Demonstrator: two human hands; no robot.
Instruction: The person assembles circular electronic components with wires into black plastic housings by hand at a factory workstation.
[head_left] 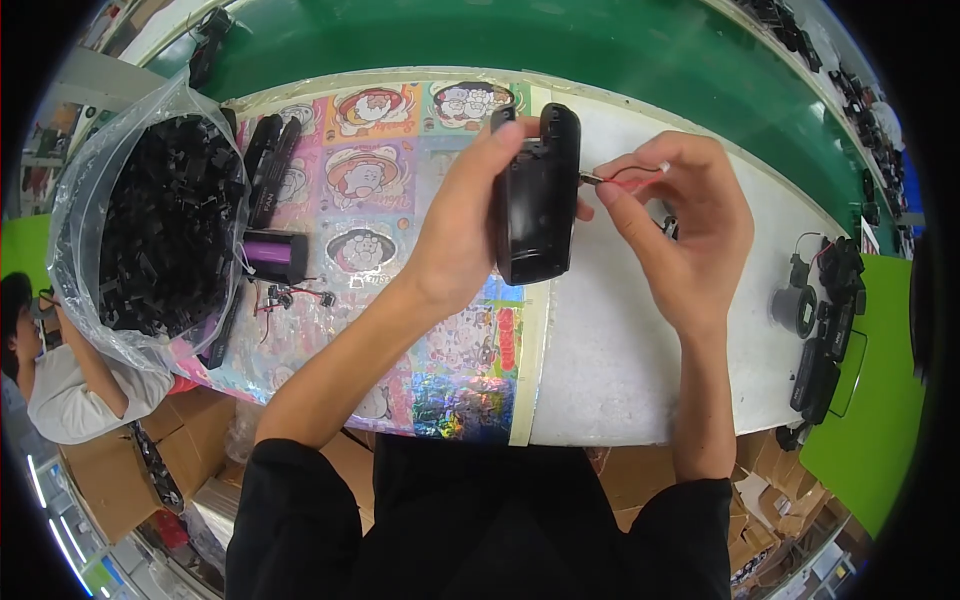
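Observation:
My left hand [462, 222] grips a glossy black plastic housing [538, 215], held upright above the middle of the table, with two prongs at its far end. Close to the housing's right side, my right hand [690, 215] pinches a small part with thin red and black wires [640, 178] that end in a white plug. The small part's metal-looking tip points at the housing; whether it touches, I cannot tell. Some fingers of both hands are hidden behind what they hold. A small dark piece [670, 227] shows by my right palm.
To the left stands a clear plastic bag [85, 250] full of small black parts. Beside it lie black housings [268, 175], a purple cylindrical cell [268, 252] and wired pieces [285, 297]. Black assemblies [825, 340] line the right edge. Another person [85, 390] sits at far left.

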